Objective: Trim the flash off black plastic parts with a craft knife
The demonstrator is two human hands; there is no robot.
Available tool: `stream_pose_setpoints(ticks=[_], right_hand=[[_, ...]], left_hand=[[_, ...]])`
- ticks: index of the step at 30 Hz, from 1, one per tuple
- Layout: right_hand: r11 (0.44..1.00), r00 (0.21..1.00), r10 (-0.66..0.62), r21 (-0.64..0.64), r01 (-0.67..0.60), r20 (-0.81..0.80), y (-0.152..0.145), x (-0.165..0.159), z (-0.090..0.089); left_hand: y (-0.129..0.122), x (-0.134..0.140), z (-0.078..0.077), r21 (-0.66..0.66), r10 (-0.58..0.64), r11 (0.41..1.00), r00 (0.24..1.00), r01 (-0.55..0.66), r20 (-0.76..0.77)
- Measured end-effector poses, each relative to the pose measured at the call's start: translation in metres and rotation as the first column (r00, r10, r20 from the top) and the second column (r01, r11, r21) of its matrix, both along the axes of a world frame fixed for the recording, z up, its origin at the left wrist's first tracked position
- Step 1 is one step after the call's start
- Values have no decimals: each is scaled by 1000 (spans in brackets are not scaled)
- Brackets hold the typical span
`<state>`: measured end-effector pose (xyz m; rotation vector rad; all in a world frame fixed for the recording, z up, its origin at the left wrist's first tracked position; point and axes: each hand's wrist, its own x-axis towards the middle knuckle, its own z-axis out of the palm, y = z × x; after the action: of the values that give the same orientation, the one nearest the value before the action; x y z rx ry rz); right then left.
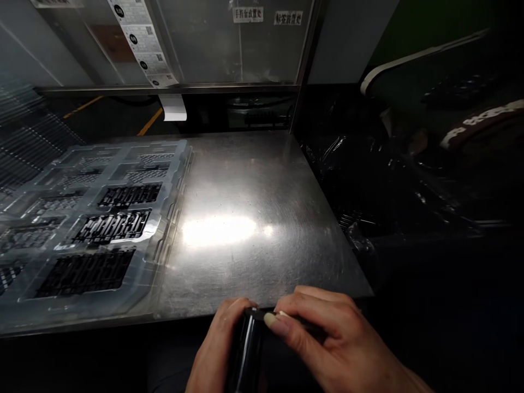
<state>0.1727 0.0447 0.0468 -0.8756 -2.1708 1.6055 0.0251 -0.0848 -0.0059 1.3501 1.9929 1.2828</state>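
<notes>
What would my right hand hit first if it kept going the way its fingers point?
The right hand points left, fingers lying across the glossy black part. Going straight on, it would likely meet the left hand gripping that part's other side; depth is hard to judge.

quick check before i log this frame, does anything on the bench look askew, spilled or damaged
Nothing stands out. The clear plastic trays of black parts lie flat and stacked on the left of the steel table, with no spill or damage in sight. Both hands, left and right, grip a glossy black part at the near edge.
</notes>
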Motion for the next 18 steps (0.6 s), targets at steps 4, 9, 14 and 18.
stream_pose_setpoints(ticks=[4, 9, 14, 18], right_hand=[[1000, 1000, 10, 23, -10, -2, -3, 0, -5], [998, 999, 24, 57, -27, 42, 0, 2, -7], [977, 979, -145, 180, 117, 147, 18, 5, -27], [967, 989, -124, -215, 139, 82, 23, 2, -26]], left_hand=[[1, -13, -10, -14, -1, 1000, 1000, 1, -29], [0, -14, 1, 4, 10, 1000, 1000, -10, -13], [3, -10, 11, 26, -20, 999, 999, 18, 48], [2, -5, 6, 54, -51, 998, 994, 46, 96]])
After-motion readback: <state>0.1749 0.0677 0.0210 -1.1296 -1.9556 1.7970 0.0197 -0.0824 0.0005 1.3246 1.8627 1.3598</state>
